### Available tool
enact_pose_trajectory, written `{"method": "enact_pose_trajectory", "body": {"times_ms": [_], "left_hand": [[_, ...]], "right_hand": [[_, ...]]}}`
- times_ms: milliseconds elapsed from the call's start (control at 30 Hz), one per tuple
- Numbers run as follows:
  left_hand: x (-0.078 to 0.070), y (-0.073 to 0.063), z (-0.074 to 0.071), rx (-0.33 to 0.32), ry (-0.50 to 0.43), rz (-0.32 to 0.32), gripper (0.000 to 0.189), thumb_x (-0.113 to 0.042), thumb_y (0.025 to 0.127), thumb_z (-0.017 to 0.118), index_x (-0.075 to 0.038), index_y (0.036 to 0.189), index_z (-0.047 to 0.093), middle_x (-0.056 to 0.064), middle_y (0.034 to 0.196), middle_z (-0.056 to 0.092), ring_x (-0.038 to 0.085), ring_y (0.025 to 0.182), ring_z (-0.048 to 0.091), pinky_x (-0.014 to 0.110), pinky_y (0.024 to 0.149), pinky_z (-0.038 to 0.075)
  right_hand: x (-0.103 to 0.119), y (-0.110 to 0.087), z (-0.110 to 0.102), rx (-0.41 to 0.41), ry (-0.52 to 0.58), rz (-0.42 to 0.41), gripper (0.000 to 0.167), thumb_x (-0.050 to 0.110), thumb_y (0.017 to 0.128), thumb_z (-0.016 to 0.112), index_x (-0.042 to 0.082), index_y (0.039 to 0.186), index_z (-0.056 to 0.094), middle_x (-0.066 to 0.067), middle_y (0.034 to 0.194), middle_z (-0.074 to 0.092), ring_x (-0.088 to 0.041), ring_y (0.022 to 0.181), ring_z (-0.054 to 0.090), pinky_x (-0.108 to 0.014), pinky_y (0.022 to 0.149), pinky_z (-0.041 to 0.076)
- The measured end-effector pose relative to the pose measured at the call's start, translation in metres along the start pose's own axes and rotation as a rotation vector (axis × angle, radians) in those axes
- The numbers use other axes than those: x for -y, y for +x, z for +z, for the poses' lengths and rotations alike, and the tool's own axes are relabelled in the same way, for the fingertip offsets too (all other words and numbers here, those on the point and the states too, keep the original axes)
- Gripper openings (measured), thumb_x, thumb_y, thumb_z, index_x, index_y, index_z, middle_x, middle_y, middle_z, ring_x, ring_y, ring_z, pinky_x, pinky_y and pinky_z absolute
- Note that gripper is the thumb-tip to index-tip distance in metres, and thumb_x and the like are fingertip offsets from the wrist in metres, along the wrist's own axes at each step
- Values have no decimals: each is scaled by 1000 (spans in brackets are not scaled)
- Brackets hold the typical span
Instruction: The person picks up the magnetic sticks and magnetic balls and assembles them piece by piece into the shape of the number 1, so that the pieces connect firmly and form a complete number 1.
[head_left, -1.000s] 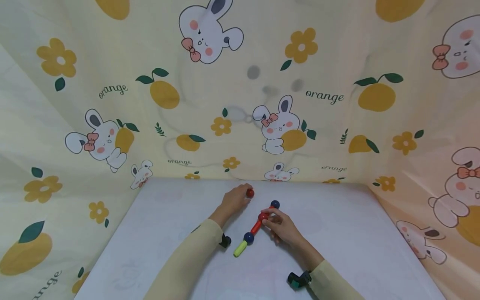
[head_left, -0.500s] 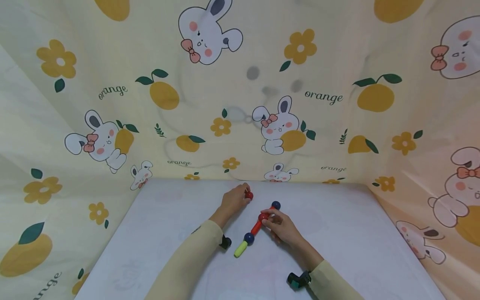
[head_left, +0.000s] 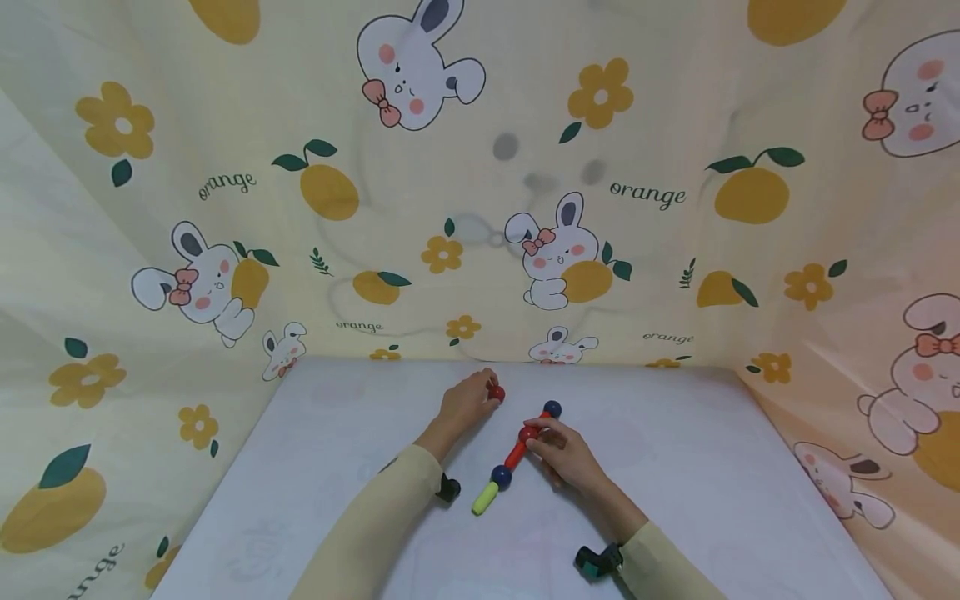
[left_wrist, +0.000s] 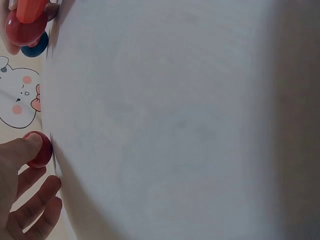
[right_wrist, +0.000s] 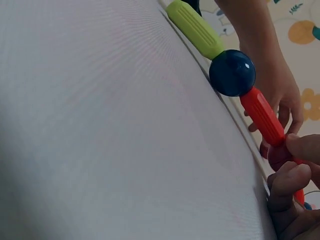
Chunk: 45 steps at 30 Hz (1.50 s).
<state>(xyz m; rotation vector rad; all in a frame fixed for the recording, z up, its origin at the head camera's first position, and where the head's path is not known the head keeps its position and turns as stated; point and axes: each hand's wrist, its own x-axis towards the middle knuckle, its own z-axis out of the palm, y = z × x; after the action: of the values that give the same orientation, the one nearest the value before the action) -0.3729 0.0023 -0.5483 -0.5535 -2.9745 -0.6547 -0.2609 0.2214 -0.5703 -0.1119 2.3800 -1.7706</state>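
My left hand (head_left: 465, 405) pinches a loose red ball (head_left: 497, 394) near the back of the table; in the left wrist view the thumb presses on the red ball (left_wrist: 44, 151), other fingers spread below. With thumb and fingers, my right hand (head_left: 570, 460) holds the red ball (head_left: 528, 435) midway along a slanting chain of rods and balls. Nearest me, this chain begins with a yellow-green rod (right_wrist: 195, 28), followed by a dark blue ball (right_wrist: 232, 73) and a red rod (right_wrist: 262, 117). Past the held ball, fingers partly hide another red rod, ending at a dark blue ball (head_left: 552, 409).
The white tabletop (head_left: 337, 450) runs back to a hanging cloth (head_left: 465, 283) printed with rabbits and oranges, which also encloses both sides. Small black devices sit at the left wrist (head_left: 448, 488) and right wrist (head_left: 597, 562).
My left hand has brought the loose red ball slightly left and nearer me. The chain's near end has shifted a little to the right, while my right hand keeps its hold.
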Motion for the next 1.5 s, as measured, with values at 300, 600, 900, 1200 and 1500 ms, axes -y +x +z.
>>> {"method": "enact_pose_trajectory", "body": {"times_ms": [300, 600, 900, 1200, 1500], "left_hand": [[4, -9, -3, -13, -17, 3, 38, -30, 98, 82, -19, 131, 65, 1, 117, 73, 14, 102, 68, 33, 88, 60], [10, -22, -4, 11, 0, -16, 40, -33, 101, 78, -22, 138, 67, -1, 119, 69, 12, 101, 64, 31, 90, 59], [19, -38, -14, 38, -76, -37, 37, -35, 100, 80, -24, 133, 67, -3, 113, 68, 13, 96, 63, 34, 86, 59], [30, -57, -25, 16, -103, 2, 37, -32, 98, 82, -23, 131, 68, -4, 111, 69, 12, 92, 63, 31, 82, 58], [33, -78, -38, 30, -125, 15, 39, -32, 98, 82, -25, 133, 68, -5, 115, 69, 11, 94, 62, 28, 82, 57]], "right_hand": [[0, 0, 0, -18, -1, 27, 45, 25, 102, 76, 23, 146, 64, -12, 120, 64, -19, 50, 53, -24, 49, 46], [1, -1, 1, -23, -8, 18, 44, 23, 103, 76, 21, 145, 64, -13, 123, 62, -19, 49, 53, -23, 49, 46], [3, -2, 3, -33, 14, 18, 41, 18, 103, 75, 20, 143, 65, -13, 124, 62, -17, 49, 52, -24, 47, 45], [0, 0, 1, -30, -8, 15, 42, 14, 103, 74, 16, 143, 64, -11, 123, 63, -17, 48, 52, -24, 47, 44], [0, 2, 1, -28, -67, -13, 40, 12, 103, 73, 15, 142, 63, -11, 121, 64, -19, 48, 54, -24, 47, 46]]}}
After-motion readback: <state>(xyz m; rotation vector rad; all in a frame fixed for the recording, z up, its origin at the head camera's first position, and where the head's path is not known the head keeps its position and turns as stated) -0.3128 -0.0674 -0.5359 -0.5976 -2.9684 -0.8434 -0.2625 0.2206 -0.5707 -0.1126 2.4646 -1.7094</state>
